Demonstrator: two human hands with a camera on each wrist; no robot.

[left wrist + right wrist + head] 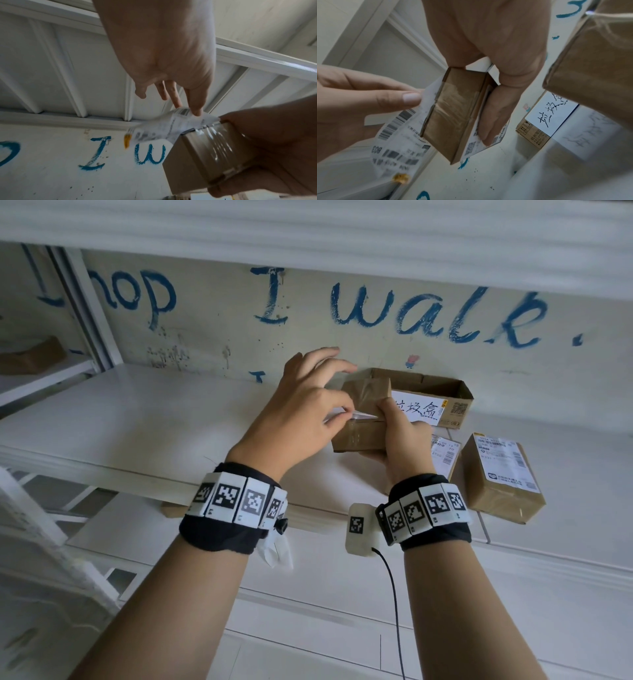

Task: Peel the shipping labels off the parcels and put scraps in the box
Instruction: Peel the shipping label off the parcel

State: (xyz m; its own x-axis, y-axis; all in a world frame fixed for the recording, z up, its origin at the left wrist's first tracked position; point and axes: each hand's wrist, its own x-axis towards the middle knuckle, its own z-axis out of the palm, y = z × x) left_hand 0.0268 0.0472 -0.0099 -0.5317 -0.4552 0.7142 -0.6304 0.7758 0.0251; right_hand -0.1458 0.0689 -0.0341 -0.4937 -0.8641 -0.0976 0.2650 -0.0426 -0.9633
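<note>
My right hand (394, 436) grips a small brown taped parcel (363, 412) held up above the shelf; in the right wrist view its fingers wrap the parcel (453, 115). My left hand (329, 409) pinches the white shipping label (164, 125) between thumb and forefinger, and the label (399, 142) is partly lifted off the parcel, still stuck at one edge. Behind stands the open cardboard scrap box (455, 395) with a handwritten white sign. Two more labelled parcels (500, 474) lie to the right on the shelf.
The white shelf (137, 412) runs left of the hands. A wall with blue painted letters (411, 313) is close behind the box. Another shelf board hangs overhead. A white rack frame (85, 302) stands at the left.
</note>
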